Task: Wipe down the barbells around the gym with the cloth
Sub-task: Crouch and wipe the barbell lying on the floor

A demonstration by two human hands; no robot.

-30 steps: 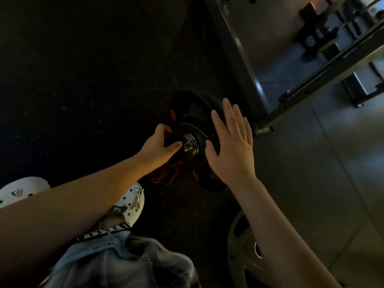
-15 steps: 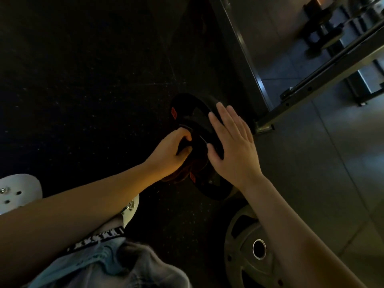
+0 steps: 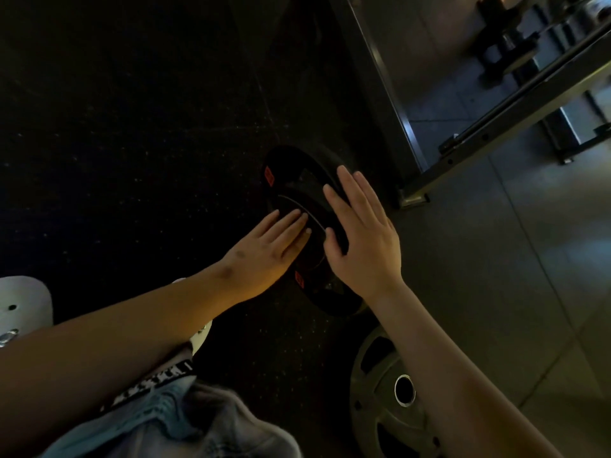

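Under me is a black speckled rubber floor (image 3: 132,127), meeting smooth grey floor tiles (image 3: 529,259) on my right. A black round weight plate with red labels (image 3: 297,180) stands on edge on the rubber. Nearer me lies a grey spoked metal weight plate (image 3: 373,401). A dark steel rack frame (image 3: 413,196) rests at the seam, and my white perforated clog (image 3: 23,302) stands on the rubber.

Left hand (image 3: 264,252) and right hand (image 3: 360,239) lie flat on the black weight plate (image 3: 297,180).

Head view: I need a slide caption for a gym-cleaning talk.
Left hand and right hand lie flat on a black plate; a grey plate lies nearby.
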